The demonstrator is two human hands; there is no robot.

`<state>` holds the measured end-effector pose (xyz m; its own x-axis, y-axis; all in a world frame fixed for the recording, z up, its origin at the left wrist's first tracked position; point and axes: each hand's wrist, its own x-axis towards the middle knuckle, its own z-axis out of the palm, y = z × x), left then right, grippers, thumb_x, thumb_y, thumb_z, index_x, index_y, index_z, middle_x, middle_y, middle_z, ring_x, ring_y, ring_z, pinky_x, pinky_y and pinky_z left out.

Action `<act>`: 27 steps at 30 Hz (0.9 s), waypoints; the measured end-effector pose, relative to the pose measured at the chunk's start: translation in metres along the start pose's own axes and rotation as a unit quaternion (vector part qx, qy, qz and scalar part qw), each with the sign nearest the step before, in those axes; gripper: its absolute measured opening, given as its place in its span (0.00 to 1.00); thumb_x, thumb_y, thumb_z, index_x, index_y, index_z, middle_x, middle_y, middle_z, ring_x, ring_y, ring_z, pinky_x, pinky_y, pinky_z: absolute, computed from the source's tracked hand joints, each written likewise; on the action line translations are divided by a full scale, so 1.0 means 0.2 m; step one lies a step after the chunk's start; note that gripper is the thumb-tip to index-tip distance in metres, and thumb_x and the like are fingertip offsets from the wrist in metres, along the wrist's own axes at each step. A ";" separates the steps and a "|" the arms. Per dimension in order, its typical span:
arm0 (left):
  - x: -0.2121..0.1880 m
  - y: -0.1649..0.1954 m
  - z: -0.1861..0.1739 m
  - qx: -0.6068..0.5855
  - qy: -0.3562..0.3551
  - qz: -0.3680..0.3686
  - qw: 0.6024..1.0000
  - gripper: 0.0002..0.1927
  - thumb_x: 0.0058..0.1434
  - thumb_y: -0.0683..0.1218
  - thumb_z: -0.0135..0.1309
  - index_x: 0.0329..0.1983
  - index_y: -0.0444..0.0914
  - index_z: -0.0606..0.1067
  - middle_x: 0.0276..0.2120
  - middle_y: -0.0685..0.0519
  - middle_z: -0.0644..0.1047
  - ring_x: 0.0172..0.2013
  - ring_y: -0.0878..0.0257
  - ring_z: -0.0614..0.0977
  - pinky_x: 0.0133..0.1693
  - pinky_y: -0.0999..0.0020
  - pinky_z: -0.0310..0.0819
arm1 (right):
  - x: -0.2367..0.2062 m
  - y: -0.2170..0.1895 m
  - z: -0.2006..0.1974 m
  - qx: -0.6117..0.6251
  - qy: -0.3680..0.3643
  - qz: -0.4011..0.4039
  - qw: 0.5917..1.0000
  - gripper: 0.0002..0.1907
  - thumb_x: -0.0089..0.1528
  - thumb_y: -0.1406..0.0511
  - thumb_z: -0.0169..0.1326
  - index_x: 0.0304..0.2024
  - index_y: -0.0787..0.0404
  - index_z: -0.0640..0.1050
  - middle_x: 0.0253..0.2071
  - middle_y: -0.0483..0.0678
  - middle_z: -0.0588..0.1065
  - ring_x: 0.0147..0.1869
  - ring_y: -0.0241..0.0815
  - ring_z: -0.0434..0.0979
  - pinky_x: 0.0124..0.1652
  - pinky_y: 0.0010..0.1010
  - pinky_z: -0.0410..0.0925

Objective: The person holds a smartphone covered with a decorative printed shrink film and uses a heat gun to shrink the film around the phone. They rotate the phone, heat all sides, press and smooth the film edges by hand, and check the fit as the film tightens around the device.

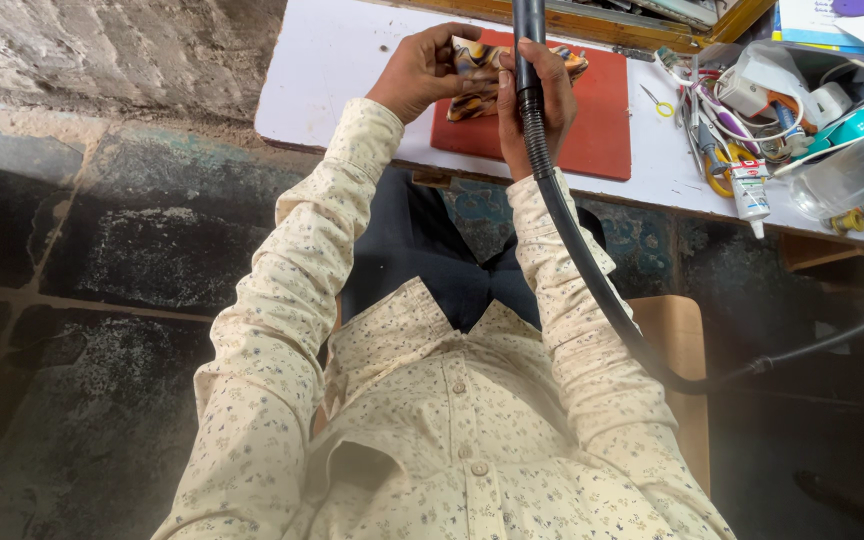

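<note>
Fingers (430, 52) of the left hand (414, 75) pinch the mottled amber piece (479, 62); the right hand (542, 105) clenches a black flexible-shaft tool (529, 60).
The piece looks small, stiff and glossy, likely slippery; grip its edges over the red mat (597, 120), with clutter at three o'clock on the worktop (332, 70).

A long-sleeved, collared shirt (452, 420) is worn, seen from above and filling the lower centre of the frame. The cloth is cream, scattered all over with a fine print of small dark flecks or sprigs. An open collar is spread at the middle of the frame; below it a placket is closed with pale round buttons, two of which can be made out. A chest pocket is seen at lower centre-left. Both sleeves are worn full length to the wrist, with cuffs near the upper centre of the frame. Dark trousers (432, 250), navy or black, are seen between the sleeves.
</note>
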<state>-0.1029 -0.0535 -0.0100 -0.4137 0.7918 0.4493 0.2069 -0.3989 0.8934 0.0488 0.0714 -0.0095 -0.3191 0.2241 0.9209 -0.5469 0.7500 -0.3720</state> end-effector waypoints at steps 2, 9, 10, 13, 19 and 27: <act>0.00 -0.01 0.00 0.006 0.006 0.003 1.000 0.29 0.62 0.30 0.63 0.65 0.32 0.69 0.46 0.50 0.80 0.50 0.63 0.83 0.56 0.66 0.83 | 0.00 0.00 0.00 0.002 0.000 0.001 1.000 0.17 0.72 0.69 0.56 0.62 0.51 0.71 0.54 0.47 0.77 0.56 0.39 0.83 0.56 0.33 0.79; -0.04 -0.04 0.03 -0.027 -0.005 0.049 0.998 0.41 0.59 0.24 0.55 0.72 0.39 0.58 0.54 0.48 0.79 0.59 0.60 0.82 0.61 0.64 0.79 | 0.00 0.00 0.00 0.006 0.003 0.000 1.000 0.18 0.72 0.69 0.56 0.62 0.52 0.71 0.54 0.47 0.76 0.55 0.40 0.83 0.54 0.33 0.80; -0.05 -0.04 0.04 -0.032 0.003 0.050 0.998 0.42 0.59 0.24 0.57 0.73 0.40 0.56 0.52 0.48 0.78 0.57 0.59 0.83 0.60 0.63 0.81 | 0.00 0.00 0.00 0.004 0.003 -0.001 1.000 0.18 0.72 0.70 0.56 0.62 0.52 0.71 0.54 0.47 0.76 0.55 0.40 0.83 0.55 0.34 0.79; -0.06 -0.06 0.10 -0.036 0.034 0.069 0.996 0.43 0.60 0.25 0.57 0.73 0.43 0.54 0.55 0.47 0.78 0.57 0.57 0.84 0.59 0.60 0.81 | -0.01 0.01 0.00 0.004 0.004 0.002 1.000 0.17 0.72 0.70 0.57 0.62 0.52 0.71 0.55 0.48 0.76 0.55 0.40 0.83 0.55 0.33 0.80; -0.08 -0.10 0.19 -0.037 0.141 0.025 0.989 0.42 0.59 0.29 0.60 0.72 0.40 0.54 0.50 0.44 0.79 0.50 0.58 0.85 0.53 0.64 0.86 | -0.02 0.05 -0.01 -0.001 0.002 0.002 1.000 0.17 0.72 0.69 0.56 0.62 0.53 0.71 0.54 0.49 0.76 0.55 0.40 0.83 0.54 0.34 0.80; -0.05 -0.15 0.20 -0.100 0.152 -0.044 0.982 0.21 0.57 0.30 0.63 0.53 0.32 0.73 0.46 0.44 0.81 0.46 0.60 0.85 0.52 0.65 0.86 | 0.04 -0.09 -0.09 0.130 0.060 0.056 0.988 0.20 0.71 0.58 0.57 0.64 0.51 0.73 0.44 0.51 0.82 0.46 0.40 0.86 0.46 0.33 0.82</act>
<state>-0.0692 -0.0317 -0.0419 -0.6733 0.6652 0.3227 -0.0071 -0.4423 0.8968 0.0707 0.0714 0.0063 -0.3030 0.3801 0.8739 -0.6995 0.5341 -0.4748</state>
